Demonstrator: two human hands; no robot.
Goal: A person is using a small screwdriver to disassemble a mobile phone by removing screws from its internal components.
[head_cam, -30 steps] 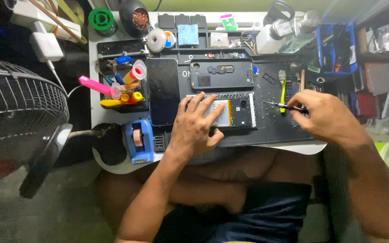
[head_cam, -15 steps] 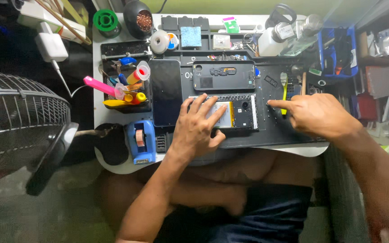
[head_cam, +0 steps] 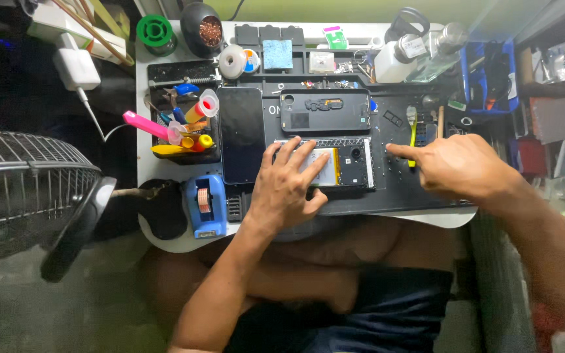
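Two hands: both over the dark work mat (head_cam: 361, 202) at frame centre.
Left hand (head_cam: 289, 186): open, fingers spread, palm flat on the opened phone (head_cam: 344, 163), grasping nothing.
Right hand (head_cam: 456, 167): loosely curled, forefinger stretched left, tip on the mat just beside the phone's right edge; nothing visibly held.
Phone position: centre of frame, back off, lying flat, just below the detached back cover (head_cam: 325, 112).
Handling (judgement): light, stiff, thin; exposed board and battery look fragile. Best held by the long outer edges, not the innards.
Nearby: dark screen panel (head_cam: 241, 134) left of phone; yellow-handled tool (head_cam: 412, 134) near the right forefinger; blue tape dispenser (head_cam: 205, 204) at lower left.
Hidden: left half of the phone under the palm; tiny specks by the fingertip too small to identify.
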